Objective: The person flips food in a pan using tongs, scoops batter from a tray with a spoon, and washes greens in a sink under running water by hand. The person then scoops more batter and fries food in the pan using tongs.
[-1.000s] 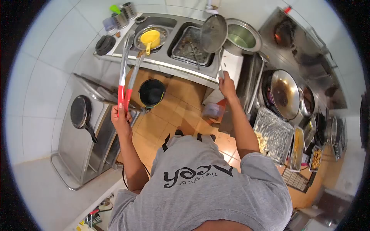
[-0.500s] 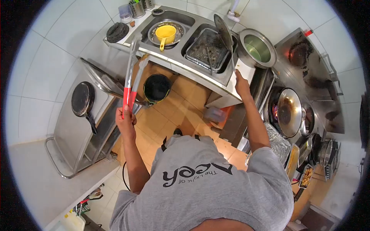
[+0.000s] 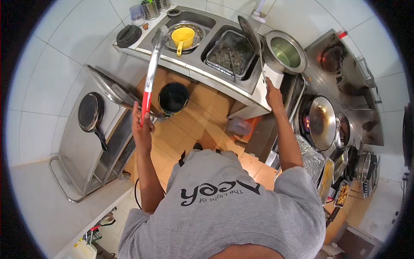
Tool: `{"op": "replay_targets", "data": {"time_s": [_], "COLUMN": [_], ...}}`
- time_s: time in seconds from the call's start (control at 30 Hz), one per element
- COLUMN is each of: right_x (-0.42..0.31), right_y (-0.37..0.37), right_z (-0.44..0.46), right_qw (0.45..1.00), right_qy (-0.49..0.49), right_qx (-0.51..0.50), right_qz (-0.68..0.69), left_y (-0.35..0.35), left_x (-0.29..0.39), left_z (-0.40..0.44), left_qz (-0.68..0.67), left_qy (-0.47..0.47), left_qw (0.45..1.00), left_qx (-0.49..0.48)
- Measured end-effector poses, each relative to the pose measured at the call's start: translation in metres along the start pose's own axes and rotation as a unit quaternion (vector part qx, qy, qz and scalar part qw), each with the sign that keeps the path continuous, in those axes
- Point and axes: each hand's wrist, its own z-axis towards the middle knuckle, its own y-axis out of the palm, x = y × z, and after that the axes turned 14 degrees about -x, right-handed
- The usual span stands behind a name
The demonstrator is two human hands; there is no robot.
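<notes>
My left hand (image 3: 142, 129) grips the red handles of long metal tongs (image 3: 152, 73), with some fingers stretched out along them. The tong arms are pressed together, and their tips reach up over the near edge of the left sink. My right hand (image 3: 273, 94) is closed around the thin handle of a long-handled skimmer (image 3: 249, 32). Its round, dark head is tilted up over the right edge of the right sink basin, beside a large metal pot (image 3: 285, 54) of greenish liquid.
A yellow dipper (image 3: 183, 38) rests in a pan in the left basin; a grimy tray (image 3: 230, 54) fills the right one. On the right, a wok (image 3: 322, 123) stands by a lit burner. A black bucket (image 3: 173, 99) is on the floor, a frying pan (image 3: 90, 112) at left.
The tongs have gone from spread to closed, and their tips have shifted right. My left fingers have loosened outward. The right hand and skimmer have hardly moved.
</notes>
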Motion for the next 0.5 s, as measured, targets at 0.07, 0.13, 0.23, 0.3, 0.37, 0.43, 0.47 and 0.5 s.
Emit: {"op": "replay_targets", "data": {"time_s": [0.07,0.13,0.23,0.3,0.37,0.43,0.47,0.5], "right_x": [-0.001,-0.010,-0.008,-0.010,-0.013,-0.005,-0.015,-0.022], "right_y": [0.008,0.019,0.021,0.024,0.032,0.045,0.034,0.025], "right_z": [-0.001,-0.002,0.005,0.004,-0.006,-0.007,-0.014,-0.029], "right_qw": [1.000,0.999,0.999,1.000,0.999,0.998,0.997,0.997], "right_qy": [0.028,0.023,0.028,-0.003,-0.024,-0.048,-0.003,-0.005], "right_qx": [-0.009,0.023,-0.024,-0.020,-0.044,-0.027,-0.068,-0.030], "right_qz": [-0.007,0.022,-0.023,0.017,0.021,-0.010,0.030,0.073], "left_y": [-0.005,-0.011,-0.011,-0.009,-0.004,-0.003,-0.002,-0.013], "left_x": [0.000,-0.002,-0.009,-0.010,-0.015,-0.016,-0.012,-0.033], "left_z": [0.001,0.000,-0.012,-0.012,-0.018,-0.017,-0.017,-0.012], "left_qz": [-0.031,-0.112,-0.207,-0.234,-0.256,-0.265,-0.259,-0.269], "left_qy": [-0.031,-0.065,-0.121,-0.135,-0.141,-0.134,-0.112,-0.100], "left_qw": [0.999,0.991,0.969,0.960,0.951,0.943,0.942,0.946], "left_qx": [-0.002,-0.017,-0.056,-0.076,-0.097,-0.148,-0.182,-0.154]}}
